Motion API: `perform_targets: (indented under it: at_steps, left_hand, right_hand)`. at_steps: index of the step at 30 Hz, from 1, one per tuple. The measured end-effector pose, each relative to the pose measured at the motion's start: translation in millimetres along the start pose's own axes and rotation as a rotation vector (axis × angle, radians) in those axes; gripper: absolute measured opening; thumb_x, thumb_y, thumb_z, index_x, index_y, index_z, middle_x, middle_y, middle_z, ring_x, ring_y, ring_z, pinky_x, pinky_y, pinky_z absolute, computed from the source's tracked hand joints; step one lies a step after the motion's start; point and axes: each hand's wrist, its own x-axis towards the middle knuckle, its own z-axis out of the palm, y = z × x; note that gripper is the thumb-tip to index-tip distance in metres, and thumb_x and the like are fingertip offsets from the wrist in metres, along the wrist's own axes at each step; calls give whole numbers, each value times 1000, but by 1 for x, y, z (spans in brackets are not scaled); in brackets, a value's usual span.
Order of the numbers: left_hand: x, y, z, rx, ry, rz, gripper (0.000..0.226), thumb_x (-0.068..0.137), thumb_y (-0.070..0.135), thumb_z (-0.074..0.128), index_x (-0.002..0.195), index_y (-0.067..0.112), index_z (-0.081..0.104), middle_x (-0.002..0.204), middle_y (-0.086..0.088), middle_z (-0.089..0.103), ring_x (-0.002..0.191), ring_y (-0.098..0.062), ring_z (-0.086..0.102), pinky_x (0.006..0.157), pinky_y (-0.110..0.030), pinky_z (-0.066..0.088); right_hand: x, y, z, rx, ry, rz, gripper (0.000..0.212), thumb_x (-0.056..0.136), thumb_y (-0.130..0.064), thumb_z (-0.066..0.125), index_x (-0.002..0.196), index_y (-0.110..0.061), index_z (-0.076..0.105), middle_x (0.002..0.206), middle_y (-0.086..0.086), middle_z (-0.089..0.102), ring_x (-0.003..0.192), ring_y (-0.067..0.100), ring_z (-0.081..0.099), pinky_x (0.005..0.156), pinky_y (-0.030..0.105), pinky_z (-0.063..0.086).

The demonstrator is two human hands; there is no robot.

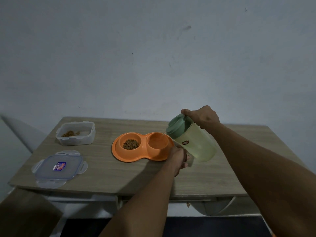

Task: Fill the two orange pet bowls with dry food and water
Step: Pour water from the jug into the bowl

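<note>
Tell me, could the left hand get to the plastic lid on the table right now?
Probably not at once. The left hand grips the handle of the tilted jug, which is pouring into the right-hand bowl. The way to the lid, along the bare table, looks free once it lets go.

Head-worn, downward, seemingly near table (213,177)

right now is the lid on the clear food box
No, the lid lies flat on the table in front of the open box, apart from it.
</note>
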Motion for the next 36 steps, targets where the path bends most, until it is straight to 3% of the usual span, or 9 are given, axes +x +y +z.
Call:
perform_targets:
  at_steps: [4,19,26,36]
  left_hand:
    - [-1,1,1,6,0,5,26,97,14,38,113,27,53,121,5,61,105,-15,62,68,-24,48]
    - [-1,3,0,18,-1,7,20,99,19,37,91,29,53,100,11,61,100,-14,60,69,-25,46]
    - [-3,2,0,25,-5,6,21,97,15,39,92,30,52,111,7,61,101,-13,61,69,-24,47]
    - [-6,4,0,45,-7,1,31,99,17,37,126,24,51,126,5,60,107,-13,63,66,-22,48]
  right_hand:
    - [1,0,-1,1,-4,-6,75,66,-72,67,96,-4,65,92,12,70,87,31,68,82,43,58]
    - [3,0,-1,-3,-15,-15,69,68,-71,67,89,-6,64,86,10,69,83,30,68,75,37,55]
    - [2,-1,-2,-10,-20,-22,68,70,-71,67,89,-5,63,79,7,67,70,25,66,67,33,52]
    - [0,-2,-3,-8,-21,-36,66,68,-71,68,84,-7,63,79,7,67,73,27,67,69,35,53]
